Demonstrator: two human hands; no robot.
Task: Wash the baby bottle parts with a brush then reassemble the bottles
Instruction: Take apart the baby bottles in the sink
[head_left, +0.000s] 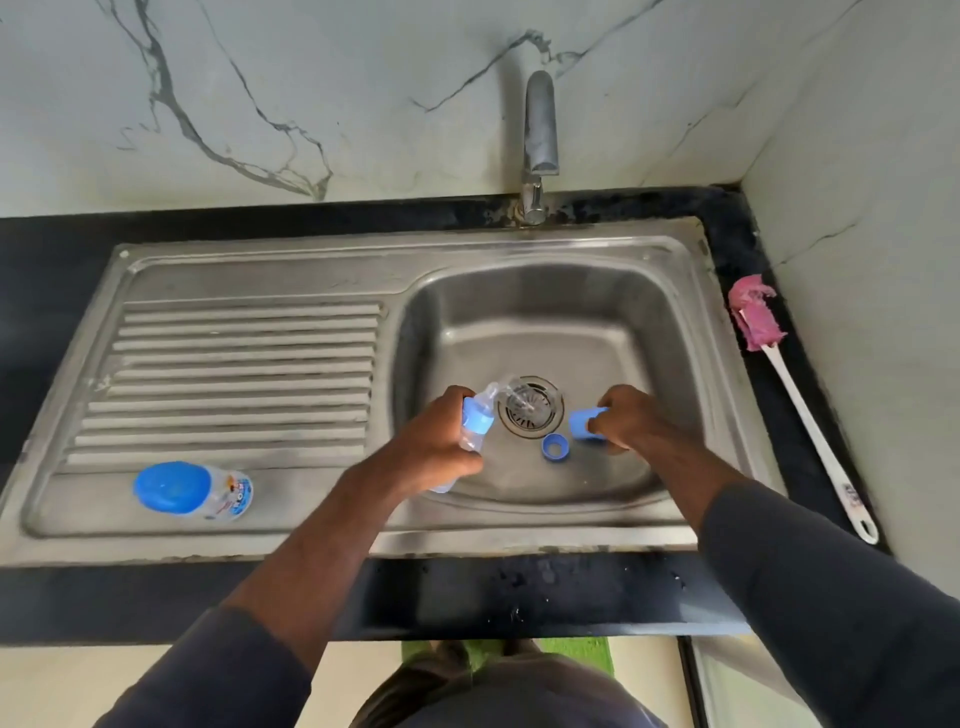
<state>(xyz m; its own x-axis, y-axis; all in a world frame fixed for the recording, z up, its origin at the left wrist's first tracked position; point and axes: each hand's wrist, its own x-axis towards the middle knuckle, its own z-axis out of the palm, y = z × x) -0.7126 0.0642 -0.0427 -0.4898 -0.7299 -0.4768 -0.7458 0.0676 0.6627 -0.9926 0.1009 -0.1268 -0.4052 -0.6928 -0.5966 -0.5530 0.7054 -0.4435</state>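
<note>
Both hands inside basin, left hand gripping bottle, right hand gripping blue cap, ring beside drain

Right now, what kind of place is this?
Probably a home kitchen sink corner: a stainless steel sink with a ribbed drainboard, a tap at the marble-look wall, and a bottle brush on the dark counter.
</note>
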